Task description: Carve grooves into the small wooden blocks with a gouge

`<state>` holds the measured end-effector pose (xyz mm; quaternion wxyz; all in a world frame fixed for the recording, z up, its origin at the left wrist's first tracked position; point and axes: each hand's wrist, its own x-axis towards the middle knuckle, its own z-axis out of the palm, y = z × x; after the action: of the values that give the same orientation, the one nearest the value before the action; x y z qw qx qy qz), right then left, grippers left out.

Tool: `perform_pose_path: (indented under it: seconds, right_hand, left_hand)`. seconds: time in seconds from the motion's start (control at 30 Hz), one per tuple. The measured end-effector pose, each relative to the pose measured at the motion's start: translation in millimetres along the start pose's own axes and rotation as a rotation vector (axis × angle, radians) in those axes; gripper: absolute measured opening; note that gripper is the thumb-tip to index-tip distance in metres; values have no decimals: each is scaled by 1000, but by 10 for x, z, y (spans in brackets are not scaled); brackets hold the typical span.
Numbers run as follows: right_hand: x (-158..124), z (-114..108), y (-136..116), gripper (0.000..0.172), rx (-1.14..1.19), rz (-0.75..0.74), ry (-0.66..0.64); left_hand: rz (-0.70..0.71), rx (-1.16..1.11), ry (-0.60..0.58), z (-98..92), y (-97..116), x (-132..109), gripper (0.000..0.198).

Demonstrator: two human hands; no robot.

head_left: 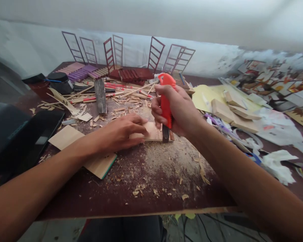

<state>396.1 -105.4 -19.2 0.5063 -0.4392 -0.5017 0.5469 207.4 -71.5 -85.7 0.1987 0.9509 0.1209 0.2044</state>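
Observation:
My right hand [175,107] is wrapped around the red handle of an upright cutting tool [166,109]. Its short dark blade points down onto the right end of a small light wooden board [153,131]. My left hand [125,130] lies flat over the left part of that board, fingers stretched out and holding it against the table. Under my left forearm is a larger thin wooden board [101,166] with a green edge, partly hidden by the arm. Sawdust and wood shavings [166,161] cover the tabletop around the small board.
Behind my hands lie thin sticks [113,92], a grey wood block [100,96] and small ladder-backed chair models [133,74]. Dark jars [59,83] and a black phone [27,141] are on the left. Wood blocks [222,110], plastic bags and crumpled tissue [279,164] clutter the right.

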Motion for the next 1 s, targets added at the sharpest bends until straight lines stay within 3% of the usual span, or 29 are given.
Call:
perform_pose_path:
  seconds: [0.17, 0.47, 0.67, 0.8, 1.0]
  right_hand:
    - [-6, 2, 76, 34, -19, -46, -109]
    - [-78, 18, 158, 52, -14, -136, -11]
    - [-94, 19, 289, 50, -101, -205, -84]
    - [-81, 49, 312, 57, -50, -271, -18]
    - [-46, 66, 310, 64, -63, -253, 79]
  left_hand:
    - [-44, 16, -37, -34, 52, 21, 25]
    - [-23, 63, -35, -6, 67, 32, 23]
    - [-39, 59, -18, 33, 93, 70, 23]
    - [-11, 59, -15, 45, 94, 83, 24]
    - [-2, 70, -15, 40, 102, 89, 24]
